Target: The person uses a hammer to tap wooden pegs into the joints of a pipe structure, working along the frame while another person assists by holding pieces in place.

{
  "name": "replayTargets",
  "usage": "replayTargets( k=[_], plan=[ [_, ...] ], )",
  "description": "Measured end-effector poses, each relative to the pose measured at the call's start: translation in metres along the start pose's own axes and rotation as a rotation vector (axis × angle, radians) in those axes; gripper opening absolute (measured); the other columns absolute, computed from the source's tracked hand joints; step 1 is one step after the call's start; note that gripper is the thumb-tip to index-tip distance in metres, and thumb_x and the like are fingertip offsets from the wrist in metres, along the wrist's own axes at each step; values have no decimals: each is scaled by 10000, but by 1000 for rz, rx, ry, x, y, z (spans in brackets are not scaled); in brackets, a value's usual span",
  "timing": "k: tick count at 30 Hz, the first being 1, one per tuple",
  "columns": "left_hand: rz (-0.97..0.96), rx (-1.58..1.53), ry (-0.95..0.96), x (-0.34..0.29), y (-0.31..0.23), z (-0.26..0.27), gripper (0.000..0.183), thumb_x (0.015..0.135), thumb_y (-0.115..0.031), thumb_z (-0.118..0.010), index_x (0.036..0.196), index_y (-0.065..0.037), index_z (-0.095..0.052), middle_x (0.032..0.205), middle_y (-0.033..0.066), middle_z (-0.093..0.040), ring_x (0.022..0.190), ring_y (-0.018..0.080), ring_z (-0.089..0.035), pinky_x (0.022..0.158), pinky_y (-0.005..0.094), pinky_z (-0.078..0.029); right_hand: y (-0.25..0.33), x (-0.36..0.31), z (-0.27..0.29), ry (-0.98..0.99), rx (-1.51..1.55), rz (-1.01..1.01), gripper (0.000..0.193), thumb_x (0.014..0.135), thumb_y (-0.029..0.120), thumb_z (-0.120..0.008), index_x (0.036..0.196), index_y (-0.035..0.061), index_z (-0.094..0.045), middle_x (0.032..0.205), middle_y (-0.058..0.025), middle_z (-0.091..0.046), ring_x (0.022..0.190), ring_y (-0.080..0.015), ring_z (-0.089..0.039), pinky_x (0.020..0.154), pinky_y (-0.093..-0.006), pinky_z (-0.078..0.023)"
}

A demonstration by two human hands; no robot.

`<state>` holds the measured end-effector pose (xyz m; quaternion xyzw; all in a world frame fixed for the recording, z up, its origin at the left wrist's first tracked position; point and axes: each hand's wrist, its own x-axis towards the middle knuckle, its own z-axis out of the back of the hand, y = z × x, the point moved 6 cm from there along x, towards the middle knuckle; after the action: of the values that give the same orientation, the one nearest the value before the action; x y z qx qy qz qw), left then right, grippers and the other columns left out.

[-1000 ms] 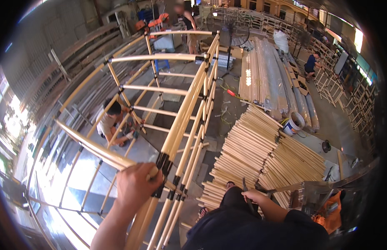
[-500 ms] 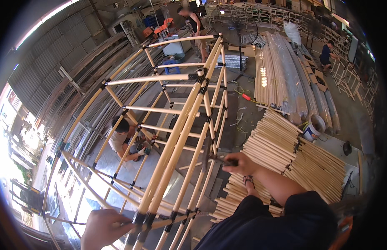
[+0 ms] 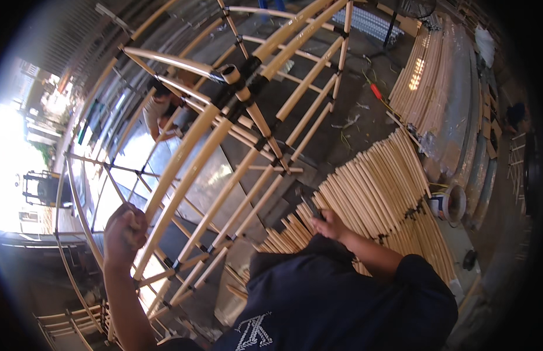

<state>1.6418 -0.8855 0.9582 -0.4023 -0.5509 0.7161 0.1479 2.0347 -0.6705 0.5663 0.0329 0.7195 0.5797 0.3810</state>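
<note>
A frame (image 3: 186,150) of cream poles with black joints (image 3: 234,100) stands in front of the person, filling the left and middle of the view, its near poles slanting up to the right; one short tube at the near joints shows an open end. The left hand (image 3: 126,231) is beside the near poles, fingers curled closed around a pale piece (image 3: 131,235); it is too dim there to tell whether that is part of the frame. The right hand (image 3: 328,224), on the frame's other side, is wrapped firmly around the handle of what looks like a hammer (image 3: 308,203), its head clear of the frame. The step in hand seems to be handling the frame between blows; using the tool would call for a steady left hold and the head brought over to a joint. Compared with half a second ago, the view has swung round, the near joints show higher and larger, the left hand has left the joint it was pinching, and the hammer has drawn back from the poles. Beyond the frame a co-worker (image 3: 157,117) crouches. Right of it lie a pile of poles (image 3: 371,181), a bucket (image 3: 450,205) and plastic-wrapped bundles (image 3: 450,111).
</note>
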Motion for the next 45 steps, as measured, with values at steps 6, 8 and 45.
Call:
replayTargets(
  k=[6,8,45],
  plan=[
    [-274,-61,-53,6,-5,-15,278,1101,-378,-445,1212,-136,-525,865,-11,-548,475,27,-358,349,172,-229,39,10,129,-122,-89,145,211,960,235,-670,853,62,-616,609,21,-539,514,-77,-493,486,-286,-395],
    [-400,110,-91,13,-10,-18,317,1093,-439,-434,1189,-149,-519,802,-36,-466,474,18,-333,361,170,-229,57,8,155,-148,34,174,204,970,206,-663,839,64,-599,600,22,-525,488,-60,-461,466,-272,-369],
    [-654,509,562,225,-137,-240,338,715,-26,-913,996,16,-730,951,60,-706,858,121,-651,787,277,-532,73,61,112,-707,-70,288,362,924,311,-749,783,2,-624,644,11,-522,623,-95,-501,548,-307,-391]
  ],
)
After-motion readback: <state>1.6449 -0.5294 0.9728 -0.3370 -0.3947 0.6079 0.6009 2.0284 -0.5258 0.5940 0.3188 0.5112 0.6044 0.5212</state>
